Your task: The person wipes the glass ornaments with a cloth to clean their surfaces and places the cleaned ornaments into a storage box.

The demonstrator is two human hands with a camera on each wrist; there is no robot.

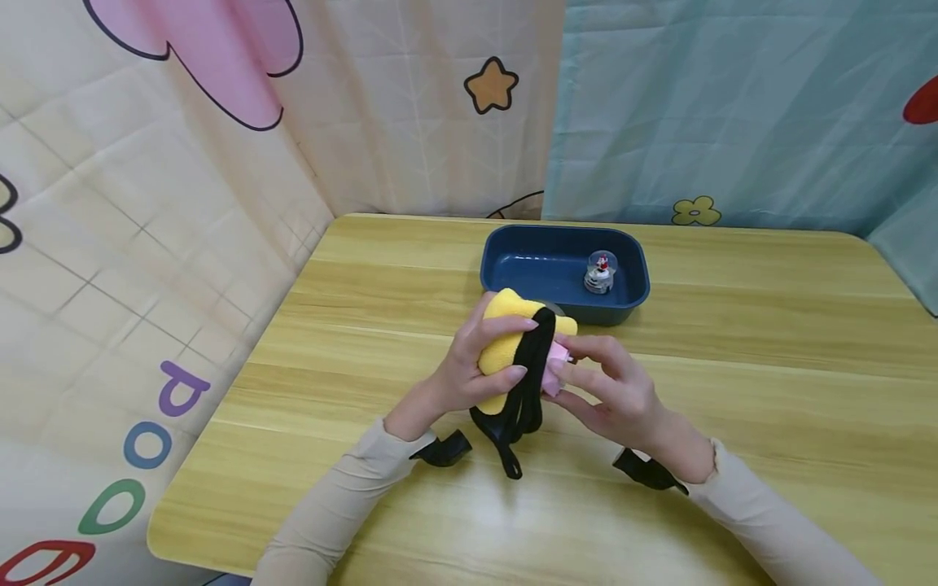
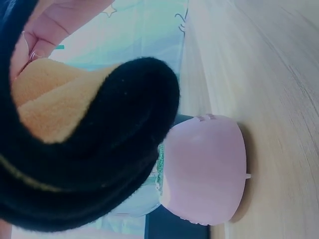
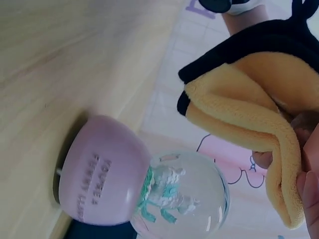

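My left hand (image 1: 469, 358) grips a yellow fleece cloth (image 1: 501, 350) with black edging, folded over; black strips and a loop hang from it. At its right side, my right hand (image 1: 611, 387) pinches a small angular pink object (image 1: 554, 370), partly covered by fingers and cloth; its kind is unclear. In the right wrist view, right fingertips (image 3: 310, 196) lie by the cloth's yellow edge. Beneath the cloth, a snow globe with a pink base (image 3: 104, 174) stands upright on the table, a white figure inside; cloth and hands hide most of it in the head view.
Behind the hands stands a blue bin (image 1: 564, 312) holding a small snow globe (image 1: 601, 273) on its right side. The wooden table (image 1: 769, 350) extends to both sides. Printed curtains (image 1: 425, 122) hang along the back and left. Black straps (image 1: 443, 449) show at both wrists.
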